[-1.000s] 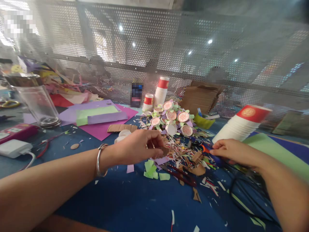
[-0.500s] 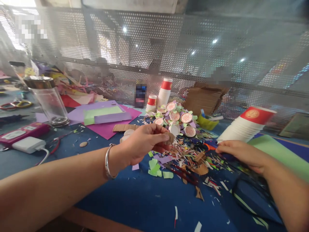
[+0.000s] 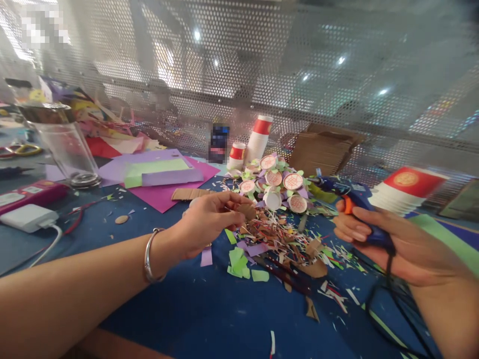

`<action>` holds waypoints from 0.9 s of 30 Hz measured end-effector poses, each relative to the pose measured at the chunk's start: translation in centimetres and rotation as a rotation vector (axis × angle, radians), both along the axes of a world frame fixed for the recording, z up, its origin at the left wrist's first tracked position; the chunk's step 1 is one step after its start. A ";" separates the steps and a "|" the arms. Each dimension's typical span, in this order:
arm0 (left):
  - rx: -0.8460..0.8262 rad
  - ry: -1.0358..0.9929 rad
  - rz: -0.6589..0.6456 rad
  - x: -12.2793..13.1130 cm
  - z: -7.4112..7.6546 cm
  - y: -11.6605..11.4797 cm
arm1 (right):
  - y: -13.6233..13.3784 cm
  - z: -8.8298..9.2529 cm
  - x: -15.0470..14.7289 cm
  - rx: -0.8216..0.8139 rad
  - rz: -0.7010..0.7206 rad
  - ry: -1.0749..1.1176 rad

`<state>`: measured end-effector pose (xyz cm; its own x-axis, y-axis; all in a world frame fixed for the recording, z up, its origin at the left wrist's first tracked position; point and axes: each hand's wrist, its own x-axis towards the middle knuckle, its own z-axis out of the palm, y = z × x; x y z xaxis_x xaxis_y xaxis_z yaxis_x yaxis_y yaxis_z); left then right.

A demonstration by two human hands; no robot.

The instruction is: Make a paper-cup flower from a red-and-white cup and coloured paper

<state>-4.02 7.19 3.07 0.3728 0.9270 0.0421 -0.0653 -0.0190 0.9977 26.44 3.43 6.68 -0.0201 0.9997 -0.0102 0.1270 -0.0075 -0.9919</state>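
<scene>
Pinched in my left hand [image 3: 213, 219] is a small round cardboard disc [image 3: 247, 211], held above the paper scraps. My right hand [image 3: 377, 237] is wrapped round a blue hot glue gun [image 3: 377, 234] with an orange trigger; its nozzle points left and away from me, and its black cord [image 3: 389, 269] trails down to the table. Between and beyond my hands stands a pile of cut paper-cup bottoms [image 3: 273, 178] with green and purple paper pieces. Dark red scissors [image 3: 286, 275] lie partly under the scraps [image 3: 277, 229].
Stacked paper cups [image 3: 409, 187] lean at the right, with another stack [image 3: 261, 137] at the back. A glass bottle [image 3: 63, 149], a magenta power strip [image 3: 33, 197] and a white charger [image 3: 30, 219] occupy the left. Purple paper [image 3: 149, 199] and folded cardboard [image 3: 324, 149] lie farther back.
My right hand has lifted the hot glue gun off the table, beside the cups. My left hand has shifted slightly left with the cardboard disc, which now shows more clearly.
</scene>
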 end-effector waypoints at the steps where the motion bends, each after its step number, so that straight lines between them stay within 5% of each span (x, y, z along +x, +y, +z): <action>1: 0.020 0.026 0.005 0.0 0.0 0.0 | -0.1 -0.1 -0.4 0.012 0.015 -0.007; 6: 0.079 0.132 0.012 -0.2 -0.2 0.1 | -0.7 -0.1 -2.2 0.057 0.024 0.088; 12: -0.008 -0.019 0.015 0.2 0.2 -0.3 | -1.8 0.4 -3.9 0.058 -0.029 0.245; 27: -0.020 -0.130 0.004 0.2 -0.1 -0.3 | -2.5 -0.2 -4.9 0.089 0.064 0.071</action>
<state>-3.81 6.84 2.99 0.3615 0.9296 0.0717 -0.1945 0.0000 0.9809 21.50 0.92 6.47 -0.0813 0.9933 0.0819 0.0537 0.0864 -0.9948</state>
